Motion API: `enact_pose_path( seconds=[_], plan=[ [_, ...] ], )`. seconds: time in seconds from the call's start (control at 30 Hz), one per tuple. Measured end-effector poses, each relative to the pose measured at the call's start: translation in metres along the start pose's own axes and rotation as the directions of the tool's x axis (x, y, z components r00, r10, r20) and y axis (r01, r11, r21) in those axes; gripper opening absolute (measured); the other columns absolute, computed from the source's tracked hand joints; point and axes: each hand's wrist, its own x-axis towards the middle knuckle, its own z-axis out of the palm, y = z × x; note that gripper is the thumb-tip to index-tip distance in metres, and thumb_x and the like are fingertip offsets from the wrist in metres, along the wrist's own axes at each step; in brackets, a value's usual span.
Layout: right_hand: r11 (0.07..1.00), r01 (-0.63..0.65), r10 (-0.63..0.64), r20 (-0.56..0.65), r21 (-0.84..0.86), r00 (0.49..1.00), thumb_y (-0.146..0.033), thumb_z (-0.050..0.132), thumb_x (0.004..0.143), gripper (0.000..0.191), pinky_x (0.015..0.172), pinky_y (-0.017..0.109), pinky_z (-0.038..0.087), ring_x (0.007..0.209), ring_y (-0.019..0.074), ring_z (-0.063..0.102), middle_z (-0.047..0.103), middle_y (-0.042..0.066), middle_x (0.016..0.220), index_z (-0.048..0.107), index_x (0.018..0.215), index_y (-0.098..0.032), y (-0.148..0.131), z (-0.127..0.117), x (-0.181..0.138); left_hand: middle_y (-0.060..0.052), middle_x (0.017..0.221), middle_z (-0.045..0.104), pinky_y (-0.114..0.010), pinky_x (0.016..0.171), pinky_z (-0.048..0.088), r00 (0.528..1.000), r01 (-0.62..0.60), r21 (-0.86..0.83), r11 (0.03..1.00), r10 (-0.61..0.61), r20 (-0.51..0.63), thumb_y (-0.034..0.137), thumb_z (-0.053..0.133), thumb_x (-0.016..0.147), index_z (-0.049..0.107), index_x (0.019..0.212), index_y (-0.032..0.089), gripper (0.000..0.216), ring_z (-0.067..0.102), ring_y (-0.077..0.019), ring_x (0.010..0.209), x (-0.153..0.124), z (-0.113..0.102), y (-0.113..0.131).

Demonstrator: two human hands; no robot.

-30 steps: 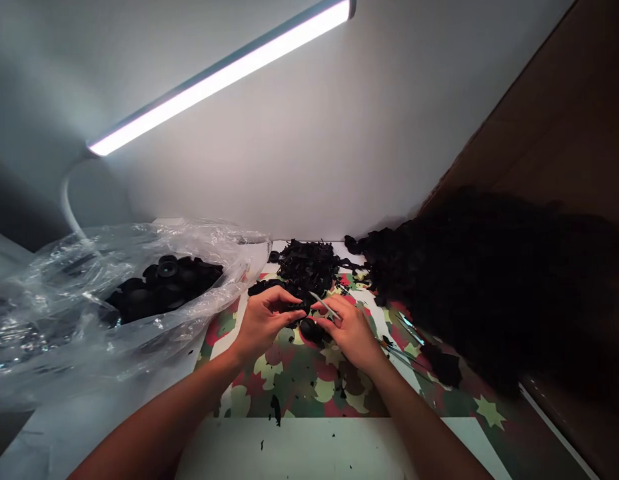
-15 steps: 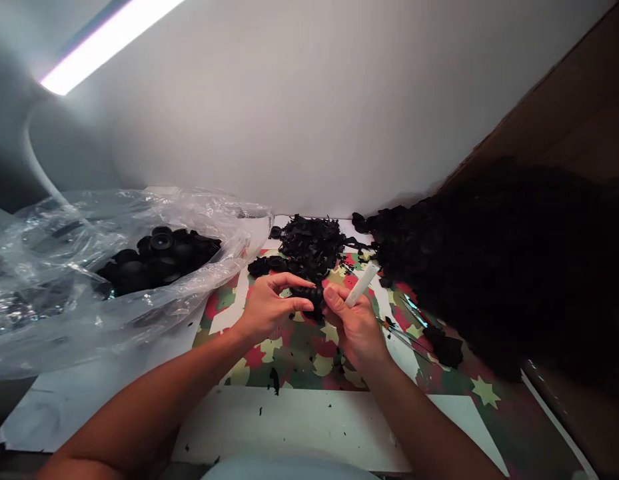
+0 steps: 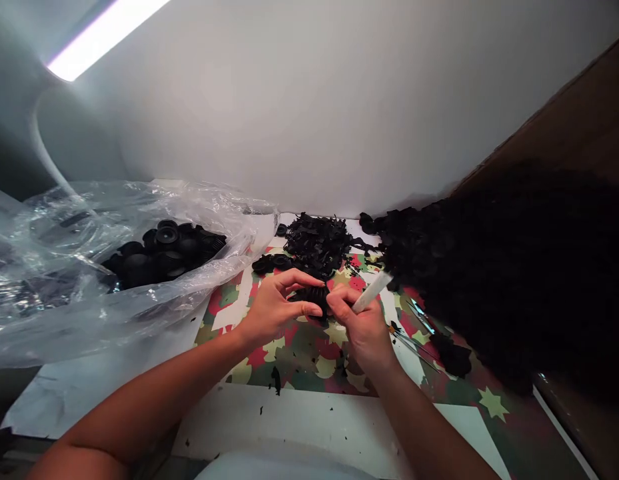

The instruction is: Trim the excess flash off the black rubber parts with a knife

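My left hand (image 3: 274, 308) pinches a small round black rubber part (image 3: 309, 297) between thumb and fingers, just above the patterned cloth (image 3: 309, 360). My right hand (image 3: 362, 327) is closed round a slim white-handled tool (image 3: 372, 292) whose handle points up and to the right; its fingers also touch the same black part. Both hands meet at the middle of the table. The tool's working end is hidden behind my fingers.
A clear plastic bag (image 3: 89, 293) at the left holds several round black parts (image 3: 162, 250). A heap of black trimmings (image 3: 316, 243) lies behind my hands and a large dark pile (image 3: 499, 267) fills the right. A lit lamp bar (image 3: 96, 40) hangs upper left.
My right hand has turned the white tool so its handle sticks up to the right. Both hands closed on the black part and lifted it. The view tilted down and shifted.
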Motion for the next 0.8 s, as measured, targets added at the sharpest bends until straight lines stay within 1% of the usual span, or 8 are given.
enact_pose_path(
  seconds=[0.1, 0.2, 0.3, 0.43, 0.53, 0.63, 0.7, 0.8],
  plan=[
    [0.909, 0.242, -0.259, -0.003, -0.34, 0.966, -0.031, 0.066, 0.09, 0.019, 0.06, 0.031, 0.042, 0.064, 0.0172, 0.053, 0.063, 0.002, 0.07, 0.07, 0.074, -0.023, -0.002, -0.006, 0.002, -0.008, 0.111, 0.074, -0.034, 0.092, 0.054, 1.0, 0.015, 0.104, 0.994, -0.016, 0.011, 0.023, 0.092, 0.062, 0.074, 0.115, 0.022, 0.057, 0.067, -0.0232, 0.102, -0.001, -0.001, 0.002],
    [0.835, 0.353, -0.366, 0.053, -0.423, 0.929, -0.028, 0.068, 0.09, 0.01, 0.063, 0.033, 0.046, 0.069, 0.0193, 0.06, 0.07, 0.004, 0.078, 0.075, 0.083, -0.025, -0.003, -0.008, 0.003, -0.008, 0.098, 0.076, -0.033, 0.084, 0.056, 0.997, 0.076, 0.107, 0.991, -0.079, 0.025, 0.027, 0.086, 0.071, 0.075, 0.107, 0.017, 0.039, 0.07, -0.0219, 0.091, -0.001, -0.004, 0.004],
    [0.869, 0.323, -0.315, 0.086, -0.375, 0.945, -0.035, 0.07, 0.089, 0.012, 0.064, 0.032, 0.047, 0.074, 0.0204, 0.063, 0.07, 0.005, 0.083, 0.076, 0.088, -0.024, 0.0, -0.009, 0.004, -0.008, 0.098, 0.076, -0.033, 0.084, 0.056, 1.0, 0.028, 0.141, 0.99, -0.028, -0.004, 0.026, 0.084, 0.074, 0.074, 0.108, 0.017, 0.037, 0.07, -0.0226, 0.092, -0.002, -0.006, 0.005],
    [0.957, 0.148, -0.141, 0.047, -0.249, 0.989, -0.049, 0.061, 0.093, 0.033, 0.064, 0.031, 0.045, 0.069, 0.0189, 0.058, 0.066, 0.003, 0.074, 0.074, 0.082, -0.021, 0.004, -0.008, 0.005, -0.007, 0.103, 0.073, -0.032, 0.087, 0.054, 0.989, -0.143, 0.281, 0.949, 0.149, -0.001, 0.022, 0.088, 0.07, 0.071, 0.117, 0.021, 0.05, 0.067, -0.0224, 0.098, -0.004, -0.007, 0.006],
    [0.981, 0.047, -0.042, 0.031, -0.186, 0.999, -0.047, 0.063, 0.092, 0.033, 0.061, 0.029, 0.042, 0.064, 0.0167, 0.054, 0.062, 0.001, 0.066, 0.071, 0.075, -0.02, 0.004, -0.007, 0.004, -0.006, 0.099, 0.072, -0.033, 0.086, 0.052, 0.973, -0.228, 0.325, 0.918, 0.229, 0.037, 0.02, 0.088, 0.07, 0.075, 0.109, 0.023, 0.041, 0.065, -0.0217, 0.095, -0.004, -0.006, 0.005],
    [0.987, 0.045, -0.043, 0.018, -0.153, 0.999, -0.042, 0.062, 0.093, 0.033, 0.063, 0.029, 0.04, 0.065, 0.0158, 0.052, 0.06, 0.0, 0.064, 0.068, 0.069, -0.02, 0.004, -0.006, 0.002, -0.006, 0.098, 0.072, -0.033, 0.089, 0.05, 0.981, -0.195, 0.226, 0.954, 0.194, 0.025, 0.016, 0.088, 0.068, 0.078, 0.098, 0.021, 0.032, 0.065, -0.0219, 0.097, -0.002, -0.005, 0.003],
    [0.99, 0.058, -0.058, 0.004, -0.13, 0.998, -0.04, 0.062, 0.093, 0.033, 0.064, 0.03, 0.039, 0.064, 0.0154, 0.051, 0.06, -0.001, 0.064, 0.068, 0.068, -0.021, 0.005, -0.006, 0.0, -0.005, 0.096, 0.074, -0.033, 0.089, 0.05, 0.993, -0.115, 0.083, 0.99, 0.115, 0.002, 0.015, 0.089, 0.066, 0.078, 0.094, 0.02, 0.031, 0.065, -0.0219, 0.097, -0.002, -0.005, 0.001],
    [0.994, 0.06, -0.061, -0.008, -0.089, 0.998, -0.041, 0.064, 0.092, 0.033, 0.064, 0.03, 0.039, 0.063, 0.0153, 0.05, 0.06, 0.0, 0.065, 0.068, 0.067, -0.021, 0.009, -0.005, -0.001, -0.004, 0.093, 0.075, -0.035, 0.089, 0.052, 1.0, -0.019, -0.122, 0.992, 0.016, -0.026, 0.013, 0.089, 0.063, 0.078, 0.09, 0.019, 0.03, 0.067, -0.0214, 0.092, -0.002, -0.002, -0.002]
  ],
)
